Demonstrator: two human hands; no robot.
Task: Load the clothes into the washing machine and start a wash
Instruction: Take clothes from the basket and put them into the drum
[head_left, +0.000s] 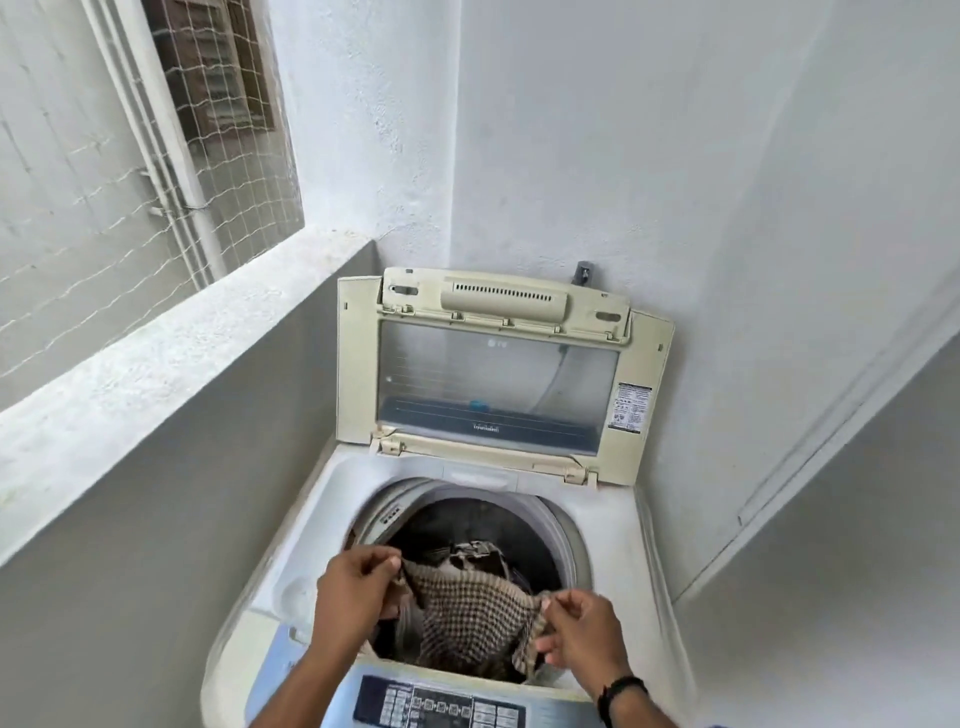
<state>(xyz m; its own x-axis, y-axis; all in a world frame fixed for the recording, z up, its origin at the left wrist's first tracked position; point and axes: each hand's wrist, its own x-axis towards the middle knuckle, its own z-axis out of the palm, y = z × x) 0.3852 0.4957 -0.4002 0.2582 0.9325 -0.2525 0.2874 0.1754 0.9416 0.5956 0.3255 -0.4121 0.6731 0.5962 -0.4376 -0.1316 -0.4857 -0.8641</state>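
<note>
Washing machine: a white top-loading washing machine (322, 499) with a round drum opening stands in a corner of pale plastered walls.
Lid: its cream plastic lid with a clear window (498, 379) is raised upright at the back of the machine.
Cloth: a brown-and-cream checked cloth (470, 605) hangs stretched over the front half of the drum opening, above other dark garments (475, 553) lying inside the drum.
Left hand: the left hand (353, 587) pinches the cloth's left corner, fingers curled round it.
Right hand: the right hand (582, 634), a black band on its wrist, pinches the cloth's right edge.
Control panel: a blue control panel with buttons (441, 706) runs along the machine's near edge, below both hands.
Ledge: a white concrete ledge (156, 364) with netting above runs left of the machine.
</note>
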